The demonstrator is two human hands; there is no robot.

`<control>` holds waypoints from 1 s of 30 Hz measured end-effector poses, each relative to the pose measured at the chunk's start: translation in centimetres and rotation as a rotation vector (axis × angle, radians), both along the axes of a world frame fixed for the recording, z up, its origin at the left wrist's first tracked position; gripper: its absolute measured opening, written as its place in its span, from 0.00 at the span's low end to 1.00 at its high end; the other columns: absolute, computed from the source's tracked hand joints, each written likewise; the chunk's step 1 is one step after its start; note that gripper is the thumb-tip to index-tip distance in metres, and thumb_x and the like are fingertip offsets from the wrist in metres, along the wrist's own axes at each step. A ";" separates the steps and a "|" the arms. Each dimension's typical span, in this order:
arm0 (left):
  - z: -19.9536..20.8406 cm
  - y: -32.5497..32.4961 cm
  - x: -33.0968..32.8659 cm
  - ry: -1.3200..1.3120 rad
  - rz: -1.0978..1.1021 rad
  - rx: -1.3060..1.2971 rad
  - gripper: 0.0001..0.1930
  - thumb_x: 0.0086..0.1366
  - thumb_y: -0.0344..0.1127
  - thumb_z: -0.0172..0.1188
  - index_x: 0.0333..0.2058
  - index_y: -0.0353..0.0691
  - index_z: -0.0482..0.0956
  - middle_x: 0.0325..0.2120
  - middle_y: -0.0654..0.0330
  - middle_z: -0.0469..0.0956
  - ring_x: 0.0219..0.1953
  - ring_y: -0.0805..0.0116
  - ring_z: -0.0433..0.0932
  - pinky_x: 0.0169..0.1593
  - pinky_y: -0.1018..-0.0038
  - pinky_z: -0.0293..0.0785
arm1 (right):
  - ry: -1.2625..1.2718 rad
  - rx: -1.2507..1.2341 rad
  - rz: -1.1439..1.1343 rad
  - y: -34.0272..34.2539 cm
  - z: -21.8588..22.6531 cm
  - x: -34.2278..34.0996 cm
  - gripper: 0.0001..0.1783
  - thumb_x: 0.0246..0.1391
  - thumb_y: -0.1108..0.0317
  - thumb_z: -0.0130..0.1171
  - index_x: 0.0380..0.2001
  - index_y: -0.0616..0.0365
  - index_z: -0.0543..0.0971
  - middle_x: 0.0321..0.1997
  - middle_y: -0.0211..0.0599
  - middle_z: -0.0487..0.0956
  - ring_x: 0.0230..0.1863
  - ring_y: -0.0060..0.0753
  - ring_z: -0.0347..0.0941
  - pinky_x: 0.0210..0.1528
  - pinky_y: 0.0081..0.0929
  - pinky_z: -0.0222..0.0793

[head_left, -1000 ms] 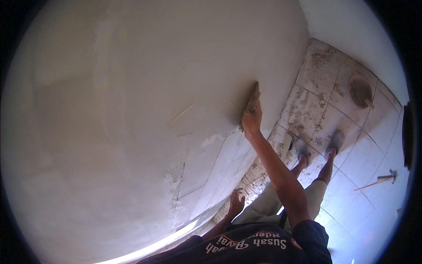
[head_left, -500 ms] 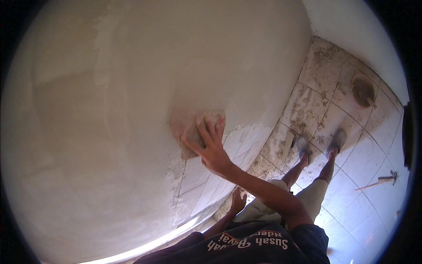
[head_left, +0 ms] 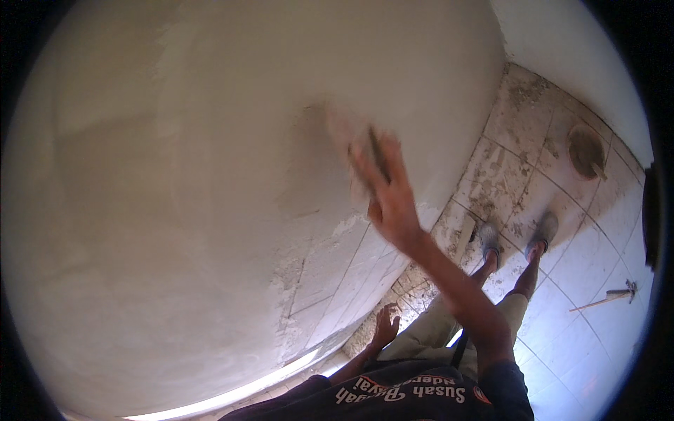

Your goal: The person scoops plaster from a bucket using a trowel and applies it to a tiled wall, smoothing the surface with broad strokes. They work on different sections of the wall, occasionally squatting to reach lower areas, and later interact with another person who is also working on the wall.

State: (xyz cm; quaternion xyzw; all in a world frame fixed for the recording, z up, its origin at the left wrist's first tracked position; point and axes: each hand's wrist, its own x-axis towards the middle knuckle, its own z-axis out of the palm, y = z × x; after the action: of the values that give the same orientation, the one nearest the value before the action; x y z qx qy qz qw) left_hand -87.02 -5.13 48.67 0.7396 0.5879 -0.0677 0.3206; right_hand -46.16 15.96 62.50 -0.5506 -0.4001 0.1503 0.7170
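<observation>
One right hand [head_left: 390,200] presses one trowel [head_left: 354,151], fingers clasped on it, against one plastered wall [head_left: 210,175]; one left hand [head_left: 385,328] hangs loosely curled.

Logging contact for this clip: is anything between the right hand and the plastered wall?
Yes. In the head view the right hand presses a flat plastering float, blurred by motion, against the wall; the float lies between them.

Below us, a tiled floor [head_left: 597,238] streaked with dried mortar.

We see a round pan [head_left: 585,150] crusted with mix standing near the far wall, a long-handled tool [head_left: 604,300] lying on the tiles well apart from it, and our two grey shoes [head_left: 516,237] planted between them, just beside the bare tiles at the wall's foot.
</observation>
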 end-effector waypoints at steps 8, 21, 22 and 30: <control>0.3 0.7 0.1 0.040 -0.035 -0.039 0.26 0.63 0.29 0.59 0.60 0.39 0.67 0.50 0.45 0.73 0.54 0.46 0.71 0.61 0.50 0.63 | -0.238 0.058 0.000 1.9 0.5 -2.4 0.47 0.43 0.88 0.57 0.66 0.30 0.73 0.74 0.54 0.58 0.75 0.62 0.52 0.74 0.77 0.32; 0.3 2.0 1.8 0.128 -0.080 -0.057 0.26 0.63 0.30 0.60 0.60 0.38 0.68 0.52 0.46 0.73 0.56 0.46 0.70 0.61 0.54 0.65 | 0.679 -0.301 -0.167 -3.3 -12.3 -8.8 0.36 0.58 0.88 0.40 0.71 0.63 0.60 0.72 0.56 0.65 0.75 0.54 0.58 0.75 0.41 0.55; 0.1 1.9 1.2 0.144 -0.081 -0.064 0.26 0.64 0.30 0.60 0.61 0.39 0.67 0.54 0.46 0.73 0.58 0.46 0.70 0.62 0.55 0.65 | 0.864 -0.361 -0.157 -2.4 -13.2 -8.2 0.36 0.57 0.89 0.41 0.71 0.64 0.59 0.72 0.57 0.64 0.74 0.54 0.58 0.74 0.42 0.56; -1.4 0.8 -1.1 0.127 -0.110 0.028 0.26 0.63 0.31 0.60 0.60 0.37 0.67 0.51 0.45 0.73 0.56 0.47 0.70 0.62 0.54 0.62 | 0.613 -0.139 -0.099 -1.1 -5.7 -10.9 0.34 0.59 0.86 0.44 0.70 0.61 0.63 0.73 0.55 0.64 0.75 0.56 0.57 0.76 0.44 0.52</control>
State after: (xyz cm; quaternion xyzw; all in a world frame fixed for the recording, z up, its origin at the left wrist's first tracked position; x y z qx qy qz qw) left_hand -88.12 -4.37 47.27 0.7693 0.5665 -0.1239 0.2682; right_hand -57.02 14.88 56.79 -0.5461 -0.1268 0.3010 0.7714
